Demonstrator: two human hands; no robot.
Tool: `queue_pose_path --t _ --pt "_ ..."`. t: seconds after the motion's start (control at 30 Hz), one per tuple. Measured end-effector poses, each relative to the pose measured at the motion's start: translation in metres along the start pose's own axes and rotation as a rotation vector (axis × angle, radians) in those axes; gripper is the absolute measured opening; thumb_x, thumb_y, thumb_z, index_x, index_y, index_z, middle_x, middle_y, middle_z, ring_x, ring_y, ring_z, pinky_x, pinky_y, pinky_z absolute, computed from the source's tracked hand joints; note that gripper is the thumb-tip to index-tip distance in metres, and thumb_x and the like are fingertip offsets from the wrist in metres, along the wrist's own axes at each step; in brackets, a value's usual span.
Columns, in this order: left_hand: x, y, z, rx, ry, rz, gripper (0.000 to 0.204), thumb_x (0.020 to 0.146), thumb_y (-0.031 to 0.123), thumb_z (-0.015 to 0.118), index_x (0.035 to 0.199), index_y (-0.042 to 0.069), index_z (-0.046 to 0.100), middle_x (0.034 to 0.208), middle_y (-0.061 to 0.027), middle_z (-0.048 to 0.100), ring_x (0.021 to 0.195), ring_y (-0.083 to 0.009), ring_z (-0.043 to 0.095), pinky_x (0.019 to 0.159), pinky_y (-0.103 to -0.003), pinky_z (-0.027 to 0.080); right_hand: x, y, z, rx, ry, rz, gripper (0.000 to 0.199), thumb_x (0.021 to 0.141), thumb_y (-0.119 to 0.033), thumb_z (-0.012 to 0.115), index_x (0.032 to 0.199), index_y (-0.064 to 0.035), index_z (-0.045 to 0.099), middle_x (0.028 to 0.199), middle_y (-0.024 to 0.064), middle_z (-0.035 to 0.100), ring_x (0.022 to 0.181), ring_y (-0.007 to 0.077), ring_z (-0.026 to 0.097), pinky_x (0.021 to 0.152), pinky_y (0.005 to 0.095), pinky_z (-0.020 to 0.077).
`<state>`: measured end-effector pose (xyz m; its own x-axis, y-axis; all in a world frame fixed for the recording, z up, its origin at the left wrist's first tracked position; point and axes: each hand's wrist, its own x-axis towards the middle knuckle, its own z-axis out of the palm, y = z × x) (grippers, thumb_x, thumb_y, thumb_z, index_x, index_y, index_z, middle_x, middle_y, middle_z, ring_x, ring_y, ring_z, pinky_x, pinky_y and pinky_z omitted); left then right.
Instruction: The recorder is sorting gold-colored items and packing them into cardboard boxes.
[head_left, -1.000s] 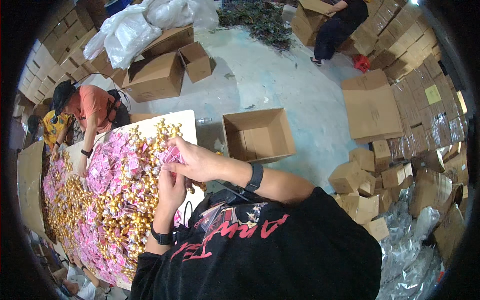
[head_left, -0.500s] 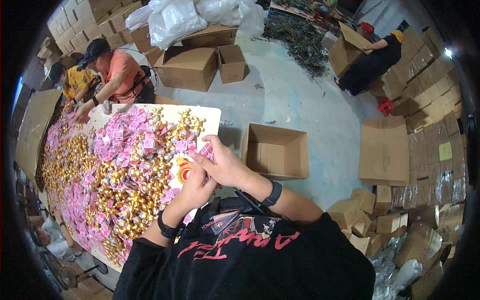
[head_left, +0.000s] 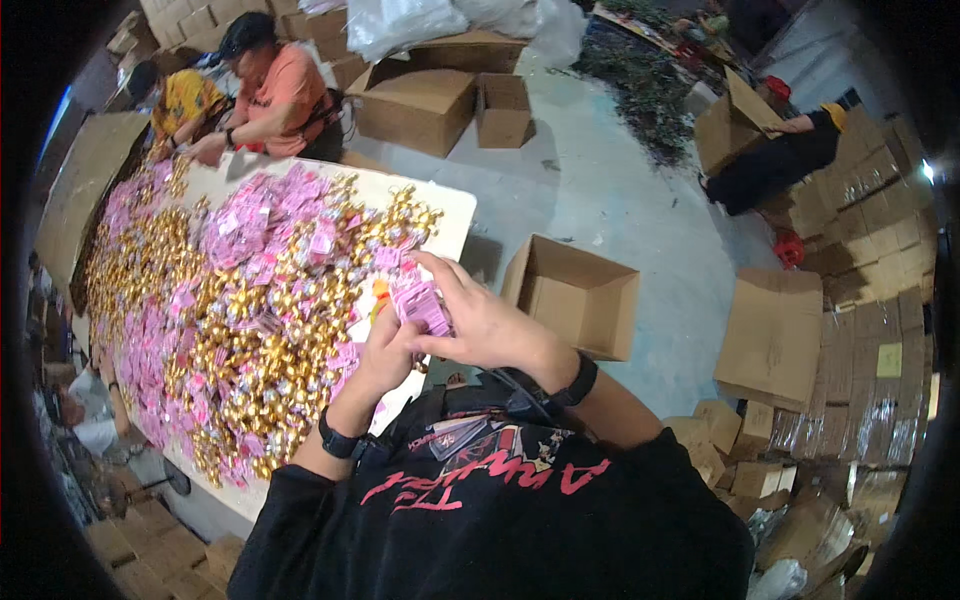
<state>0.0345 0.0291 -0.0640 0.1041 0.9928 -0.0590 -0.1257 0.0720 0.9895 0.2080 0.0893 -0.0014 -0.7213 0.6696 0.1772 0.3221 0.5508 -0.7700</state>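
In front of my body, over the table's near right edge, a small stack of pink printed packets (head_left: 422, 307) sits between my hands. My right hand (head_left: 487, 322) is closed around it, fingers over the far side and thumb at the near side. My left hand (head_left: 383, 352) is closed against the stack's lower left edge. A yellow-orange piece (head_left: 381, 290) peeks out beyond the left fingertips, mostly hidden; I cannot tell if it is held. Beside my hands, gold balloon-like pieces (head_left: 275, 350) and loose pink packets (head_left: 250, 225) lie heaped on the table.
The pale table (head_left: 450, 215) stretches left, with a brown cardboard sheet (head_left: 80, 200) along its far left side. Two people work at its far end; another is at the lower left. An open carton (head_left: 610, 310) stands right of the table. Stacked cartons (head_left: 870, 370) line the right.
My hands have moved apart a little, and the pink stack now shows more fully between them. The yellow-orange piece is now mostly covered. The whole view has shifted slightly.
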Motion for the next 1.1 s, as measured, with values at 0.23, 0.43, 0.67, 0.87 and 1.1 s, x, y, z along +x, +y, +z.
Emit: queue_pose_path --t 0.23,0.43,0.67,0.87,1.1 --pt "-0.01 0.02 -0.002 -0.042 0.016 -0.272 0.016 0.092 0.014 0.049 0.1 0.001 0.056 0.075 -0.0015 0.056 0.061 -0.0094 0.051 0.052 -0.026 0.043 0.01 0.003 0.012 -0.28 -0.056 -0.219 0.093 0.062 -0.015 0.083 0.143 -0.0008 0.039 0.144 0.017 0.045 0.13 0.0328 0.047 0.107 0.0425 0.0409" --pt "-0.003 0.022 -0.003 0.037 -0.148 -0.289 0.024 0.094 0.015 0.058 0.113 0.0 0.057 0.084 -0.0033 0.063 0.069 -0.0079 0.059 0.057 -0.026 0.048 0.006 0.009 0.007 -0.268 -0.055 -0.194 0.078 0.065 -0.01 0.079 0.136 -0.0032 0.047 0.123 0.0177 0.059 0.115 0.0344 0.058 0.097 0.0411 0.048" --pt "0.025 0.021 -0.001 0.104 -0.204 -0.152 0.028 0.092 0.005 0.05 0.119 0.001 0.06 0.094 -0.0011 0.065 0.083 -0.0081 0.061 0.066 -0.025 0.05 0.002 0.014 -0.027 -0.156 0.005 -0.14 0.065 0.07 -0.018 0.082 0.129 -0.0045 0.056 0.113 0.0175 0.062 0.108 0.0337 0.059 0.093 0.0404 0.0486" --pt "0.053 0.028 0.003 0.025 -0.315 0.027 0.044 0.093 0.009 0.057 0.136 0.004 0.046 0.109 -0.0034 0.06 0.087 -0.0086 0.056 0.069 -0.022 0.045 0.006 0.021 -0.061 -0.148 0.094 -0.165 0.029 0.078 -0.016 0.075 0.1 -0.0019 0.064 0.099 0.0148 0.066 0.098 0.0357 0.061 0.088 0.0423 0.0485" --pt "0.055 0.019 -0.023 0.385 -0.212 0.163 0.047 0.093 0.016 0.065 0.134 0.0 0.048 0.132 -0.0161 0.057 0.126 -0.0258 0.053 0.106 -0.037 0.041 -0.019 0.037 -0.094 -0.29 0.217 0.05 0.02 0.081 -0.009 0.072 0.097 -0.0002 0.063 0.09 0.0146 0.064 0.084 0.0313 0.063 0.076 0.0359 0.05"
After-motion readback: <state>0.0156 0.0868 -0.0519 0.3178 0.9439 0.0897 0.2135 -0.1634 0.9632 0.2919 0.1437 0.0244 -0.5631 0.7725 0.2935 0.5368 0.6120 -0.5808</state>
